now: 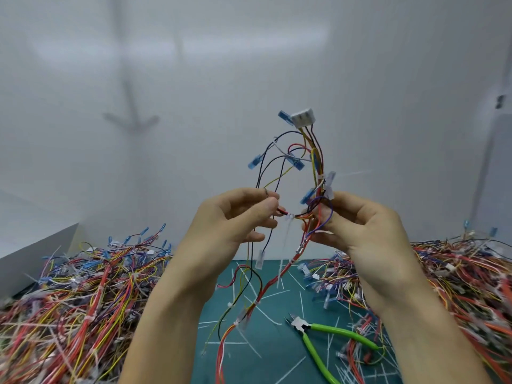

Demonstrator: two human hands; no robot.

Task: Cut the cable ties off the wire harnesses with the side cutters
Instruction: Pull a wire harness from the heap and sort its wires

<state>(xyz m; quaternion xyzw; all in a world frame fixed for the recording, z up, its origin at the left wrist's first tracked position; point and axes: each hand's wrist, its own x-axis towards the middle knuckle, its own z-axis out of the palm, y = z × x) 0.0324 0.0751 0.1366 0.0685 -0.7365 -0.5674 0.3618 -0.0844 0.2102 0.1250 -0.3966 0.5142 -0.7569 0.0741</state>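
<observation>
teal-green cutting mat point(277, 342) is covering the middle of the work surface, and a plain pale wall point(194, 79) is closing the space off right behind it, carrying soft grey shadows. short white cut tie offcuts point(279, 293) are lying scattered across the mat in every direction. a deep left heap point(83, 295) of tangled red, yellow, blue and white wiring is crowding the mat's left edge, and a right heap point(457, 278) of the same kind is spilling over its right edge, so only a narrow strip of bare mat is showing between them. a pale grey box point(36, 250) is sitting at the far left behind the left heap, tilted in this wide view. the side cutters point(304, 328), with bright green handles, are lying on the mat near the right heap, jaws pointing up and left, untouched by either hand. above the strip, both hands are holding one wire harness point(315, 162) up in front of the wall, where the air is open. the left hand point(230, 217) is pinching a few of its wires between thumb and fingertips, the other fingers loosely curled. the right hand point(360, 223) is gripping the main bundle with curled fingers. a white cable tie point(290, 217) is sitting on the harness between the two hands, its tail hanging down. a white connector point(300, 117) is standing at the harness's top, blue terminals are sticking out along it, and its red tail is trailing down onto the mat.
</observation>
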